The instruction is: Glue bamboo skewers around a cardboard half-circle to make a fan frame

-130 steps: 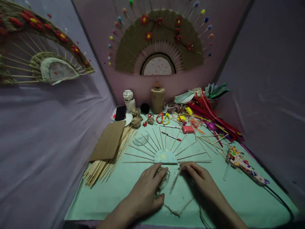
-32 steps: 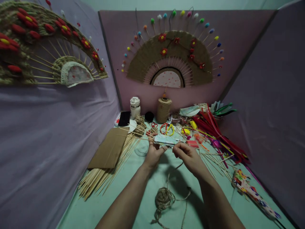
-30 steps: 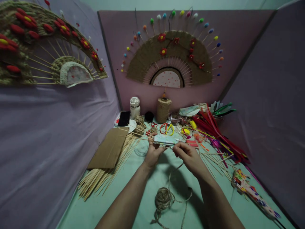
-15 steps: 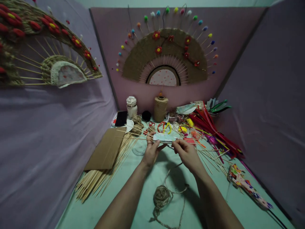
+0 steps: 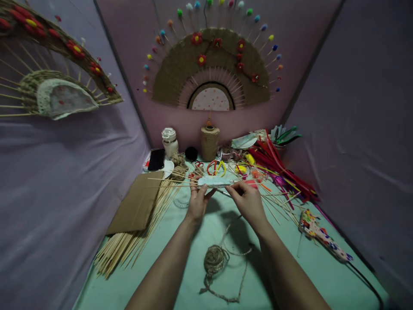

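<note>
A pale blue piece with thin sticks poking out of its sides is held above the middle of the table. My left hand is closed on its left end, thumb in front and fingers behind. My right hand pinches at the lower right edge of the piece; what lies between its fingertips is too small to make out. Twine runs down from near my right hand to a twine ball on the table between my forearms.
Cardboard lies over bundled sticks at left. A patterned glue gun rests at right. Behind stand a twine spool, a jar, scissors and red strips.
The view has shifted, so most things appear further left and slightly higher. Both hands keep their hold around the pale blue piece, with little change between them.
</note>
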`<action>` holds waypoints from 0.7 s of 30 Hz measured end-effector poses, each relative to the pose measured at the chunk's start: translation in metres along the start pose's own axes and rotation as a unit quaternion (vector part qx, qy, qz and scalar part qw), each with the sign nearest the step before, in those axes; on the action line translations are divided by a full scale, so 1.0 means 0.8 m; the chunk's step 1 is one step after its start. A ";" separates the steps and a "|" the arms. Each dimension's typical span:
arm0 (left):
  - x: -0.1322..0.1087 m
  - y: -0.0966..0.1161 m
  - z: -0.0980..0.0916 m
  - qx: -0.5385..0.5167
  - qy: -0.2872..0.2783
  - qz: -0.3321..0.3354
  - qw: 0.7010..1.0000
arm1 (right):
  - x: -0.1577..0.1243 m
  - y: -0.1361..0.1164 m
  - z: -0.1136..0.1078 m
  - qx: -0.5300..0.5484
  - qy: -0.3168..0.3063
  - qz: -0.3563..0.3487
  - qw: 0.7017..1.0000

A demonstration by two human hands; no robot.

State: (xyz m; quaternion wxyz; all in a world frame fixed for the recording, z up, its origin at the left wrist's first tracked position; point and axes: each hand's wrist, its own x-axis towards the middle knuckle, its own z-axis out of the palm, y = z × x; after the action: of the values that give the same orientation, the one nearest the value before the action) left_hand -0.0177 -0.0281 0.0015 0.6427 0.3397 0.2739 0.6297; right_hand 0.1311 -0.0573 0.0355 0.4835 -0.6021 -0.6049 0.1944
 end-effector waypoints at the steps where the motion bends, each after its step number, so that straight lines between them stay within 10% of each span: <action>1: 0.000 -0.001 0.000 0.001 -0.001 0.000 1.000 | 0.000 0.002 0.000 -0.015 0.006 0.006 1.000; 21: 0.002 -0.006 -0.002 -0.032 0.021 -0.007 0.999 | 0.010 0.005 -0.006 -0.102 -0.010 0.026 0.994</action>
State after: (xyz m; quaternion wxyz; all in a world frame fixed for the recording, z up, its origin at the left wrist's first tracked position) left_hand -0.0158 -0.0263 -0.0035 0.6517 0.3037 0.2701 0.6405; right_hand 0.1386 -0.0511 0.0374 0.4084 -0.6617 -0.6106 0.1503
